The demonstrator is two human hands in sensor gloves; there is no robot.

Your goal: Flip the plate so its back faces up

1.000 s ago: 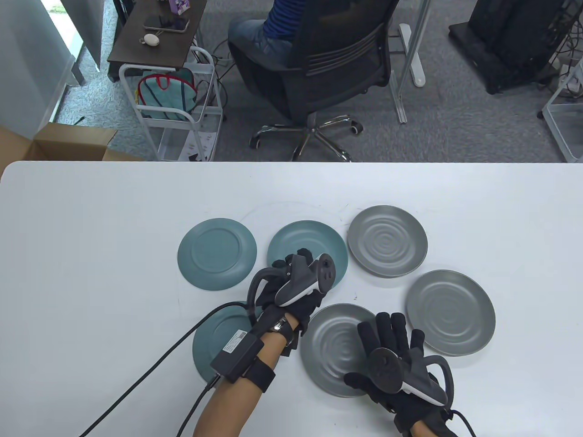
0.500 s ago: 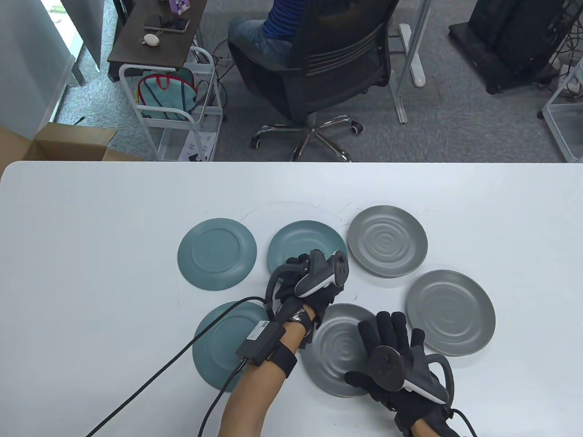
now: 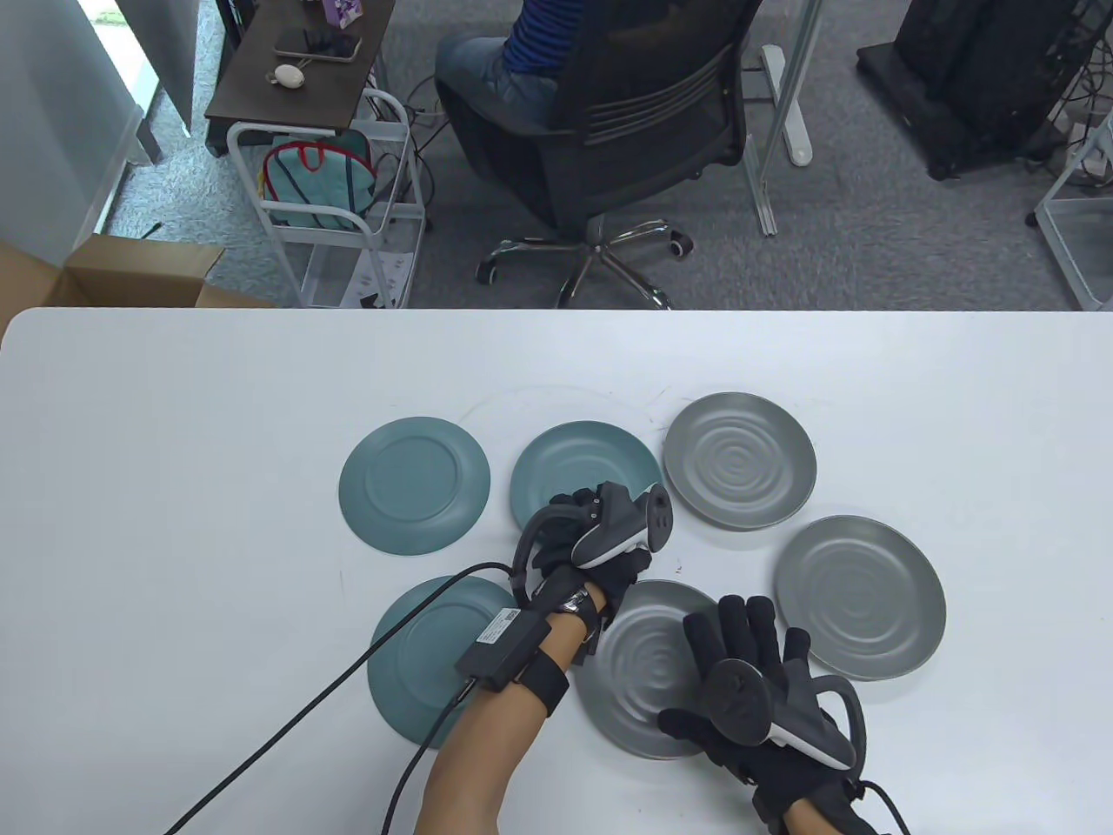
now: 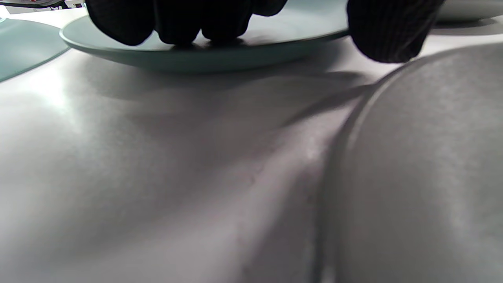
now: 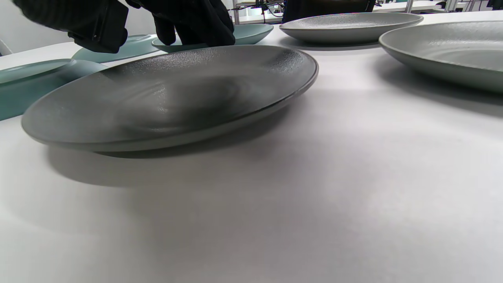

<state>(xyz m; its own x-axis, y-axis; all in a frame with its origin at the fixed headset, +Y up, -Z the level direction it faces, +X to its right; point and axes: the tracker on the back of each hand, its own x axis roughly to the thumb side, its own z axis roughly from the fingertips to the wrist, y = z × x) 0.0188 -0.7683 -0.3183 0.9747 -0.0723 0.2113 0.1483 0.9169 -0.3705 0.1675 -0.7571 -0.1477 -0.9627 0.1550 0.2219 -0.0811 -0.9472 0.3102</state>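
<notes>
A teal plate (image 3: 584,457) lies face up in the middle of the table. My left hand (image 3: 581,515) reaches over its near rim. In the left wrist view my fingers (image 4: 184,23) rest on top of that plate's rim (image 4: 220,57) and the thumb (image 4: 389,33) hangs apart to the right, above the table. My right hand (image 3: 743,670) lies flat with fingers spread over the right part of the near grey plate (image 3: 639,670), which fills the right wrist view (image 5: 177,94). Neither hand grips a plate.
A teal plate (image 3: 414,484) lies back up at the left. Another teal plate (image 3: 413,648) lies partly under my left forearm. Two grey plates (image 3: 739,472) (image 3: 861,597) lie face up at the right. A cable trails from my left wrist.
My left hand has moved a little to the right along the teal plate's near rim, and the forearm swung right. My right hand has not moved.
</notes>
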